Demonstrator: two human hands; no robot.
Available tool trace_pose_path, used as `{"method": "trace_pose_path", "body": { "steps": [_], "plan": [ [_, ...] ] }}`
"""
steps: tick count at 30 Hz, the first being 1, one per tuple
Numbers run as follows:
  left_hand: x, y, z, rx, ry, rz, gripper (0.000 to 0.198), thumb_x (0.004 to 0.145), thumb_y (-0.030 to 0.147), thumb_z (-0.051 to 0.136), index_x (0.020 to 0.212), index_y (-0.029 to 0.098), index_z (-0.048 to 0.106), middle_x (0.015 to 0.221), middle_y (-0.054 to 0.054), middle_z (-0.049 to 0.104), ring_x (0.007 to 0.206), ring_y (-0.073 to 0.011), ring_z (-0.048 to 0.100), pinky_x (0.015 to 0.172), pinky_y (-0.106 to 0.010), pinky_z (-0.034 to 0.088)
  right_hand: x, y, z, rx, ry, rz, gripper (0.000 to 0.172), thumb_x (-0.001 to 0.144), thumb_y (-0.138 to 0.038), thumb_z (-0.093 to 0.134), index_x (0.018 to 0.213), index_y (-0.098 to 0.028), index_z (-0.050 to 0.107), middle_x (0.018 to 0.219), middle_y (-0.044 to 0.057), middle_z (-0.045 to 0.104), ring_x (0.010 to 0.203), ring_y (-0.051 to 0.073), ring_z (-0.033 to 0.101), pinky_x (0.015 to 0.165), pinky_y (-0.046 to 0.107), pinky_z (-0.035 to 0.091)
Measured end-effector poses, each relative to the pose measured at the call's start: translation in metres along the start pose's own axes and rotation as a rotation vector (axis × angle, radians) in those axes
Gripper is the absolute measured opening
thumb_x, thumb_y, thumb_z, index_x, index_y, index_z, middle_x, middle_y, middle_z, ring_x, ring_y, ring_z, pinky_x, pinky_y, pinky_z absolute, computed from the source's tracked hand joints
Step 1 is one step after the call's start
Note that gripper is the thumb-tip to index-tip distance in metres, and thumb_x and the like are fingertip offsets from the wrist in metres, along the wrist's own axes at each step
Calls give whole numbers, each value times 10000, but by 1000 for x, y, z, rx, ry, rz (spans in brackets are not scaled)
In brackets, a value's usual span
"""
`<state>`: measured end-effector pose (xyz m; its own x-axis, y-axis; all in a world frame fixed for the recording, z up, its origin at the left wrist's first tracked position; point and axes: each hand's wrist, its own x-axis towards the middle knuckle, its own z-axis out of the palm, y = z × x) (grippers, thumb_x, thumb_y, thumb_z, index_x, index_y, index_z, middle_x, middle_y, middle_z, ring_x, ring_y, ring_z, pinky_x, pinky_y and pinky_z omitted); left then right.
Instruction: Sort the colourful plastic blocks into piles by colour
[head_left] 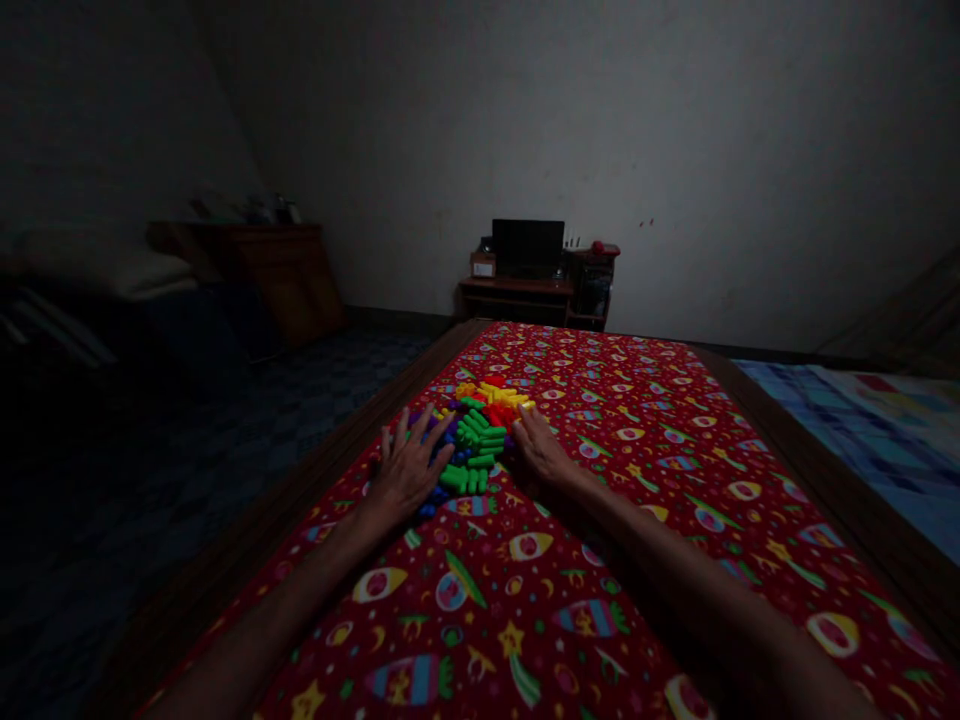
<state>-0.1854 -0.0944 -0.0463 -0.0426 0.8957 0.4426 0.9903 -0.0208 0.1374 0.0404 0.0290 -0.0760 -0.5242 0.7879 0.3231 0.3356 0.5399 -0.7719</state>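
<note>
A pile of small plastic building pieces (480, 430) in green, yellow, red, blue and purple lies on a red patterned cloth (600, 520). My left hand (409, 470) rests flat on the pile's left side, fingers spread over the blue and purple pieces. My right hand (541, 448) lies against the pile's right edge, fingers stretched toward the red and yellow pieces. Neither hand grips anything.
The cloth covers a long wooden-edged table (825, 480). A low desk with a dark monitor (527, 247) stands against the far wall. A wooden cabinet (277, 275) is at the left, a checked blue mat (877, 420) at the right. The room is dim.
</note>
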Motion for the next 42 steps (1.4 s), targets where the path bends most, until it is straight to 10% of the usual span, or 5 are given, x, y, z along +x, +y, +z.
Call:
{"method": "trace_pose_path", "body": {
  "steps": [8,19,29,37,42],
  "plan": [
    [4,-21,16,-212,-92,-118,686,924,577,367,1483,183,315,1560,-144,296,1447,-314,239,1162,-528,217,-16,-54,-3,105,-40,-117,613,936,-590,344,1376,-203,523,1428,93,511,1343,266,436,1114,458,341],
    [58,-13,9,-242,-334,-145,942,702,685,609,1471,218,330,1545,-139,328,1422,-340,293,1112,-453,330,-159,69,-173,-518,289,-6,373,898,-406,445,984,-183,731,1103,147,706,1004,295,669,867,457,539],
    [46,42,-12,-26,-316,227,341,877,301,530,1188,200,628,1235,-107,633,1166,-264,572,1016,-395,433,-167,80,-170,-658,311,-143,374,929,-316,383,1034,-156,705,1085,180,690,998,287,652,884,483,535],
    [-40,54,-26,12,-237,443,697,819,624,579,1447,413,362,1553,-56,321,1414,-414,235,1085,-699,188,-168,75,-168,-692,319,-147,359,941,-285,373,1047,-171,696,1103,166,683,1033,279,640,909,476,524],
    [-16,50,-14,58,-223,358,597,879,443,584,1439,378,390,1520,-82,355,1368,-390,322,1065,-641,298,-167,75,-168,-689,299,-137,361,943,-294,374,1034,-165,698,1061,164,689,994,278,646,875,456,538]
  ]
}}
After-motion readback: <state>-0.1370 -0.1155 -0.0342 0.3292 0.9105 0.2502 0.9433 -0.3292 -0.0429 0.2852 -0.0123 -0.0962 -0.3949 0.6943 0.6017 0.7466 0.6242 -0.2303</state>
